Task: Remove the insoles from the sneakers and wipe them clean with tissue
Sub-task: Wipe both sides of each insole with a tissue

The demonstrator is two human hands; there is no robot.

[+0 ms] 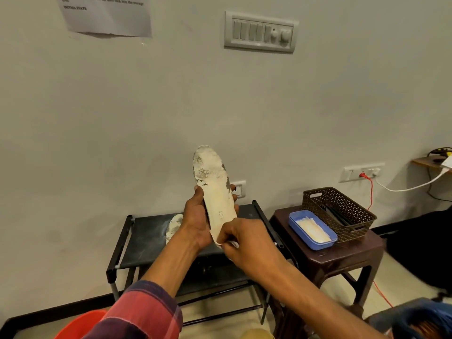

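Hands first: left hand (pixel 195 221) wraps the insole (pixel 215 192) around its middle, thumb at 9 o'clock side, fingertips curling round the far edge. Right hand (pixel 244 243) is closed on a wad of tissue (pixel 232 244), pressed at the heel end, the 6 o'clock end of the insole.

Insole stands near upright in front of me, long axis running 6 to 12, leaning slightly to 11. Toe up, heel down. Dirt patches sit in the toe half, so my guess is the wipe has to travel from the heel towards 12. Right hand is the nearer one for that; left just holds.

Second insole (pixel 174 226) lies on the bench (pixel 146 236) at 9 o'clock of the left hand, mostly covered by my wrist. Blue tissue box (pixel 311 228) on the stool (pixel 347 255) at 3 o'clock.

Hard to tell: tissue is almost fully buried in the fist, only a white edge shows. Heel tip hidden behind the right hand. No sneakers in view. Printed text on the insole unreadable.
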